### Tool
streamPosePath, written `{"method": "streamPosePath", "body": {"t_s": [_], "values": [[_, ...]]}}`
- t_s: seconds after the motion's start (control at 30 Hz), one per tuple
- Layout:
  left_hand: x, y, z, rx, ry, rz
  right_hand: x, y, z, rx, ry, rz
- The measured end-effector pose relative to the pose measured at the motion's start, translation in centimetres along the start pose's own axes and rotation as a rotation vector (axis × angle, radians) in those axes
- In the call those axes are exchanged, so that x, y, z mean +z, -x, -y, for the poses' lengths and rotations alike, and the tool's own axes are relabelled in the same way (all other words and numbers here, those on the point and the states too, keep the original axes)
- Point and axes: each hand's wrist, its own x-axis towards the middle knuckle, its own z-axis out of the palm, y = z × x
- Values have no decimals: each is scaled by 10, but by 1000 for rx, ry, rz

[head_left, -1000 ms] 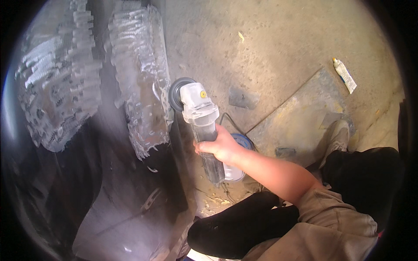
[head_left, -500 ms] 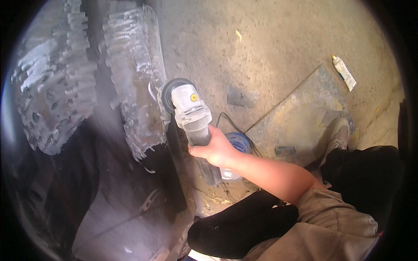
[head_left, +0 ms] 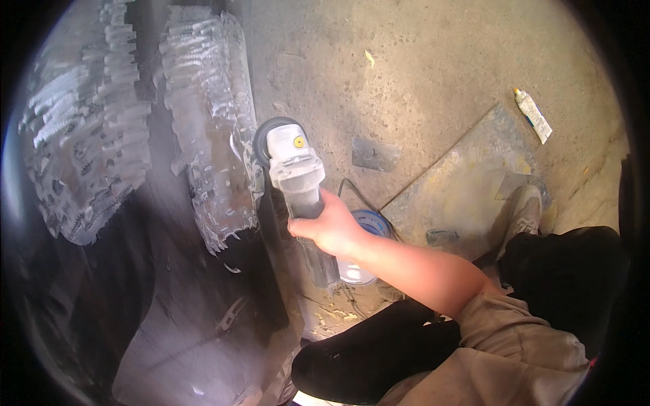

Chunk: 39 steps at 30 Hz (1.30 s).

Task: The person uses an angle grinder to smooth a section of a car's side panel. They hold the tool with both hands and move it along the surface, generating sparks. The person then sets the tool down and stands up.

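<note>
My right hand is wrapped round the dark grip of a light grey angle grinder, with the thumb across its near side. The grinder's round black disc is at the right edge of a dark, glossy panel. Whether the disc touches the panel cannot be made out. Two long, rough grey-white patches run down the panel, the nearer one beside the disc and another farther left. My left hand is out of the picture.
Behind my hand, a round blue-rimmed container is partly hidden, with a dark cord beside it. A stained flat board, a small dark sheet and a white tube with a yellow tip lie on the dusty floor. A shoe rests on the board.
The grinder and my right hand have shifted slightly left and up. My grip stays the same.
</note>
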Motion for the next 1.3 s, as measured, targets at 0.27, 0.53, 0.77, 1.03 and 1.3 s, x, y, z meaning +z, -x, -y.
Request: {"method": "streamPosePath", "body": {"t_s": [0.27,0.53,0.77,1.03,1.3], "values": [[-3,3,-9,13,-1,-16,5,8,12,-107,43,-55],[12,-8,22,16,3,-36,10,6,15,-164,53,-72],[-10,8,-23,24,9,-49,6,5,9,-40,-5,-1],[12,-5,18,28,-1,-65,6,15,12,-13,11,-19],[23,-10,32,37,-2,-79,5,18,-1,5,26,7]]}}
